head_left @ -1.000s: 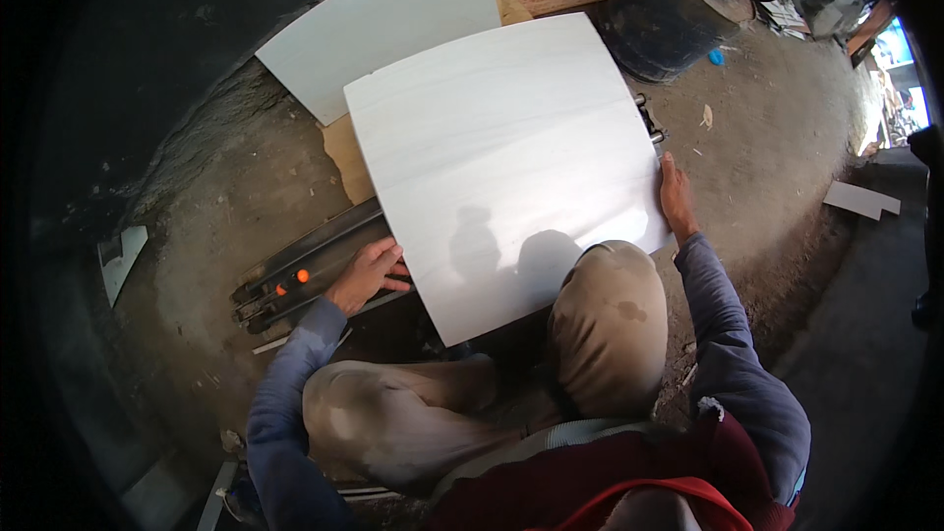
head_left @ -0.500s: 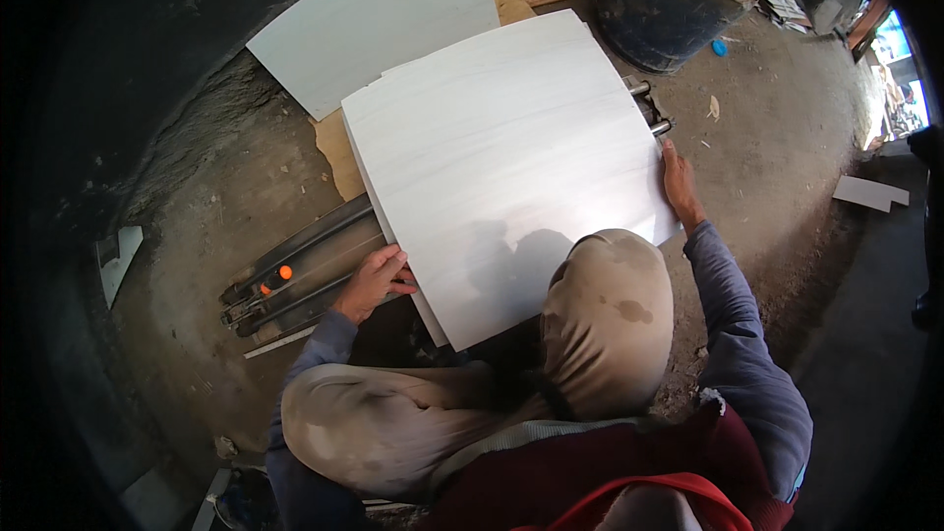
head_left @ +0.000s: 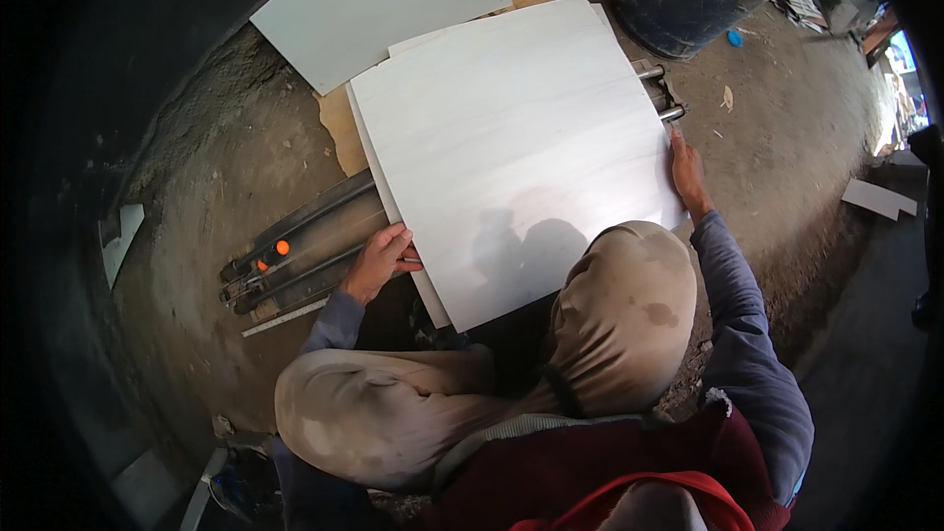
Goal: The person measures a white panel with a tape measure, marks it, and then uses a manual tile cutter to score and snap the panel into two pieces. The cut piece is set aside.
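Note:
A large white tile (head_left: 511,147) lies over a second white one (head_left: 425,297), whose edges show along the left and far sides. My left hand (head_left: 385,261) grips the left edge of the tiles with curled fingers, and my right hand (head_left: 689,172) holds the right edge. Beneath them is a manual tile cutter (head_left: 305,236) with dark rails and orange knobs (head_left: 281,248); its metal rail ends (head_left: 669,111) poke out at the right. My bent knee (head_left: 629,315) sits close against the near edge of the tiles.
Another white tile (head_left: 383,10) lies by the dark wall (head_left: 118,49) on tan board (head_left: 336,143). A black bucket (head_left: 669,10) and blue scrap (head_left: 734,37) are at the back right. Offcuts (head_left: 875,197) (head_left: 121,241) lie at both sides on the dusty floor (head_left: 777,128).
The top tile has moved slightly away from me, along with both hands. An under tile's edges now show more at the left and far side.

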`<state>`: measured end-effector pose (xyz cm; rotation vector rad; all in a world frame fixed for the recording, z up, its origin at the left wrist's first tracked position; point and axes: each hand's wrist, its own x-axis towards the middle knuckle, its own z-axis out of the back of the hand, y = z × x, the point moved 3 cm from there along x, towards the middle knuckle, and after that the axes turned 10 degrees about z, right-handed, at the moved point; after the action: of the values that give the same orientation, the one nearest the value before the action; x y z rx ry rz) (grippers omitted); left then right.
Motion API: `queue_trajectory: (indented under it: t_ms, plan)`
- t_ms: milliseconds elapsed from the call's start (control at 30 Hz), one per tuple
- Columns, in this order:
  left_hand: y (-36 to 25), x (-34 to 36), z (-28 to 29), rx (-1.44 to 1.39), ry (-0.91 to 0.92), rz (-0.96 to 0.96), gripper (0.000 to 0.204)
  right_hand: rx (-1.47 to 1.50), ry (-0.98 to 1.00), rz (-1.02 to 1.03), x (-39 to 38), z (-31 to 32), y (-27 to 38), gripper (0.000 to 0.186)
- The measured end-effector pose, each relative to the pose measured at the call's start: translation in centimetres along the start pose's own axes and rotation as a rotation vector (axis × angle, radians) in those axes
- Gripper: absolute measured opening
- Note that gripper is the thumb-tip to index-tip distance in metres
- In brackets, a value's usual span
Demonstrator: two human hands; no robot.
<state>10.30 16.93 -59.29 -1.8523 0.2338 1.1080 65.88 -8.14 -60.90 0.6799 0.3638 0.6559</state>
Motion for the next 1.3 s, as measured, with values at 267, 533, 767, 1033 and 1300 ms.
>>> queue_trajectory:
  t_ms: [267,533,767,1033,1300]
  plan:
    - [0.3,0.5,0.4,0.013,-0.034,-0.018,0.040,-0.072,0.032,-0.021,0.0,0.2,0.7,0.091]
    - [0.5,1.0,0.8,0.052,-0.053,-0.012,0.041,-0.299,0.050,0.046,0.6,-0.3,1.2,0.091]
    - [0.1,0.8,0.3,-0.001,-0.078,-0.008,0.038,-0.250,0.027,0.026,-0.2,-0.4,2.8,0.087]
    - [1.8,1.1,0.0,-0.189,-0.152,-0.029,0.036,-0.256,0.048,0.065,0.4,-0.6,2.0,0.083]
    - [3.3,1.0,-1.1,-0.373,-0.268,-0.088,0.038,-0.267,0.047,0.044,0.1,-0.5,2.8,0.083]
